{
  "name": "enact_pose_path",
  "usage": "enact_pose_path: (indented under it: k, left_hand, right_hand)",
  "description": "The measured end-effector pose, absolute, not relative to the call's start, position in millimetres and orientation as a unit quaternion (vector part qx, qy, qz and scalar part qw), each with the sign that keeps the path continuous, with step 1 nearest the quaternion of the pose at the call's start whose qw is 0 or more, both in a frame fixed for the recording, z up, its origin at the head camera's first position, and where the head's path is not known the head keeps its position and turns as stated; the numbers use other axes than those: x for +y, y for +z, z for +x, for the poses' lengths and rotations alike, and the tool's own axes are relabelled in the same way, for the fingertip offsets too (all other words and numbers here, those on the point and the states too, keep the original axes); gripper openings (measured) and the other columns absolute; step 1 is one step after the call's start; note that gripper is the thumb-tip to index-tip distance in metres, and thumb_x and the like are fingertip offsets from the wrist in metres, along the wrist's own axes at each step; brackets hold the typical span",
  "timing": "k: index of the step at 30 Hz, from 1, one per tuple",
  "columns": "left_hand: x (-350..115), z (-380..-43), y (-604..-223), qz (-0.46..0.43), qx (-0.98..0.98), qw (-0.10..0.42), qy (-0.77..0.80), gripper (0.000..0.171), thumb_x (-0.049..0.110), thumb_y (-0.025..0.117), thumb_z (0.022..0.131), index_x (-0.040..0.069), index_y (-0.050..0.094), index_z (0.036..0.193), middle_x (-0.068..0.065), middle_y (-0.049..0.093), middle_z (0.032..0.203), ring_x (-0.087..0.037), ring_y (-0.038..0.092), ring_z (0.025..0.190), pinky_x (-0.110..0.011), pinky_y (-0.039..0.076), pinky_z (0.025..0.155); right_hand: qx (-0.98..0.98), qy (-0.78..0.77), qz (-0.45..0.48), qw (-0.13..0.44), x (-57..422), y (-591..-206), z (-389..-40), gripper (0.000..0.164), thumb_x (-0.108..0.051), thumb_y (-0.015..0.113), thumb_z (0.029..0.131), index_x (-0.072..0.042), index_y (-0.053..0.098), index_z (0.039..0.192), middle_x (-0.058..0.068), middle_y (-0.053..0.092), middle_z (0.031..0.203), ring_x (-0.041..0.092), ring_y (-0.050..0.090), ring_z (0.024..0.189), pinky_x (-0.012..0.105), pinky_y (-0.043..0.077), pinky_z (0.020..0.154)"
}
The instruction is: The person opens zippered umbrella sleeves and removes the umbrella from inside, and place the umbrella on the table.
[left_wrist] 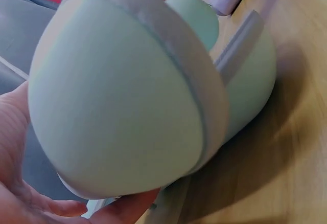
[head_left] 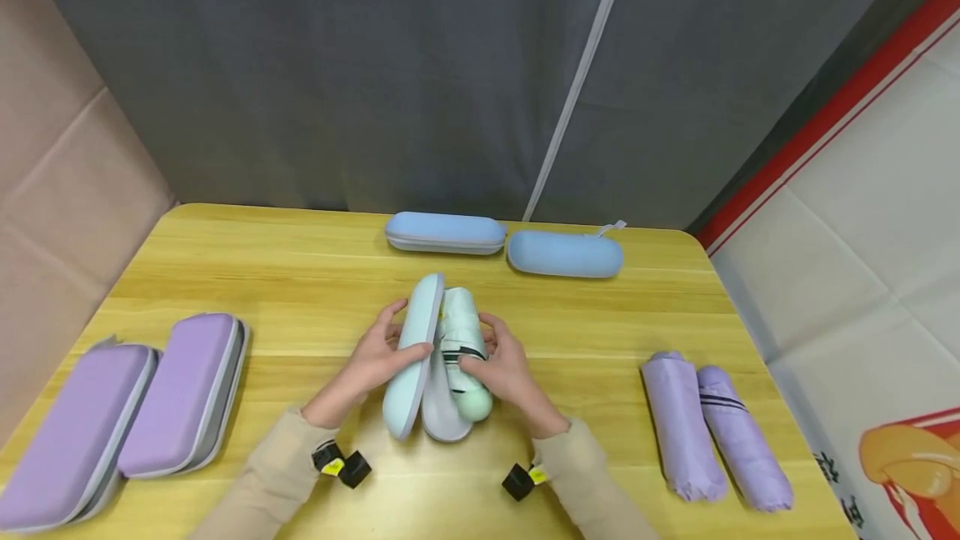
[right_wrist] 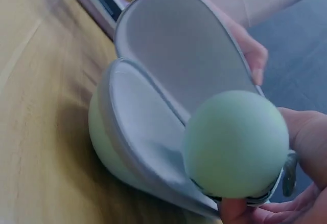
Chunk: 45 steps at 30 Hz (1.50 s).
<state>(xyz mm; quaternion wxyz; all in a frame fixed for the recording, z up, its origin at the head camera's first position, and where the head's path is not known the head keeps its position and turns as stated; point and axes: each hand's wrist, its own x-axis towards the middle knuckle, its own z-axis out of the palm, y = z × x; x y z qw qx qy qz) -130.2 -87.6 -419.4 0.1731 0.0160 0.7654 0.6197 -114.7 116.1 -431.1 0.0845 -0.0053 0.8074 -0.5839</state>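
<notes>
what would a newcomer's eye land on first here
Probably the open mint case near the middle of the table, one half gripped by the left hand while the right hand holds a folded mint umbrella at the other half. Then perhaps the two purple cases at the left and two folded purple umbrellas at the right.

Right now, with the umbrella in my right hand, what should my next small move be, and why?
Probably lower the umbrella into the open case, knob end included. Your left hand holds the lid raised, your right hand grips the umbrella at the case, and its round knob stands proud of it, so it doesn't look fully seated.
</notes>
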Motion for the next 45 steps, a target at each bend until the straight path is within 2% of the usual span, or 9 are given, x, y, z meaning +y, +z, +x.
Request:
enact_pose_path:
  k: [8, 19, 24, 28, 34, 38, 45]
  left_hand:
    - [-109.1, -128.6, -417.9, -0.012, 0.775, 0.168, 0.610, 0.078, 0.018, 0.066, 0.083, 0.002, 0.023, 0.146, -0.031, 0.047, 0.126, -0.037, 0.055, 0.103, -0.043, 0.051, 0.081]
    - [-178.1, -113.4, -410.9, -0.049, 0.814, 0.157, 0.557, 0.083, 0.024, 0.060, 0.089, 0.003, 0.007, 0.149, -0.037, 0.036, 0.135, -0.041, 0.054, 0.105, -0.041, 0.051, 0.075]
    - [-210.9, -105.4, -409.1, -0.073, 0.834, 0.139, 0.529, 0.086, 0.030, 0.058, 0.091, 0.001, 0.001, 0.149, -0.039, 0.034, 0.136, -0.035, 0.057, 0.099, -0.035, 0.051, 0.069]
    - [-230.9, -99.9, -407.2, -0.082, 0.858, 0.122, 0.493, 0.086, 0.033, 0.058, 0.091, -0.003, 0.004, 0.148, -0.040, 0.037, 0.133, -0.032, 0.059, 0.094, -0.032, 0.051, 0.065]
    - [-241.9, -96.1, -406.1, -0.078, 0.899, 0.091, 0.421, 0.090, 0.038, 0.064, 0.087, -0.008, 0.013, 0.145, -0.040, 0.042, 0.127, -0.047, 0.053, 0.105, -0.038, 0.052, 0.065]
    - [-238.4, -94.1, -406.1, -0.064, 0.926, 0.046, 0.368, 0.092, 0.038, 0.070, 0.081, -0.009, 0.020, 0.142, -0.040, 0.047, 0.121, -0.048, 0.055, 0.099, -0.044, 0.052, 0.063]
    - [-227.2, -92.9, -404.7, -0.045, 0.951, -0.008, 0.306, 0.093, 0.036, 0.076, 0.074, -0.011, 0.026, 0.137, -0.042, 0.050, 0.113, -0.052, 0.055, 0.091, -0.053, 0.050, 0.061]
  right_hand:
    - [0.767, -0.637, 0.019, 0.067, 136.1, -426.6, -105.0, 0.069, 0.001, 0.063, 0.073, 0.004, 0.037, 0.137, 0.019, 0.056, 0.106, 0.018, 0.057, 0.085, 0.027, 0.048, 0.071]
    - [0.789, -0.610, 0.065, 0.038, 199.9, -420.3, -82.6, 0.065, 0.002, 0.061, 0.078, 0.001, 0.035, 0.137, 0.018, 0.055, 0.108, 0.015, 0.054, 0.085, 0.028, 0.047, 0.072]
    - [0.807, -0.583, 0.092, 0.017, 234.4, -422.5, -70.6, 0.063, 0.003, 0.059, 0.081, 0.000, 0.031, 0.138, 0.019, 0.055, 0.108, 0.011, 0.054, 0.083, 0.025, 0.048, 0.070]
    - [0.823, -0.557, 0.110, -0.005, 253.8, -424.4, -61.6, 0.065, 0.004, 0.060, 0.081, 0.001, 0.029, 0.138, 0.018, 0.055, 0.104, 0.008, 0.053, 0.078, 0.023, 0.046, 0.067]
    - [0.853, -0.507, 0.116, -0.042, 270.6, -429.0, -48.1, 0.065, 0.005, 0.061, 0.076, 0.005, 0.030, 0.134, 0.020, 0.057, 0.101, 0.005, 0.050, 0.073, 0.022, 0.045, 0.063]
    - [0.888, -0.440, 0.124, -0.048, 278.2, -431.0, -39.9, 0.065, 0.001, 0.063, 0.074, 0.003, 0.032, 0.131, 0.020, 0.058, 0.100, 0.005, 0.049, 0.069, 0.023, 0.043, 0.060]
    - [0.926, -0.355, 0.107, -0.076, 284.3, -434.3, -32.2, 0.067, -0.001, 0.066, 0.068, 0.004, 0.035, 0.126, 0.022, 0.059, 0.100, 0.017, 0.054, 0.071, 0.027, 0.043, 0.060]
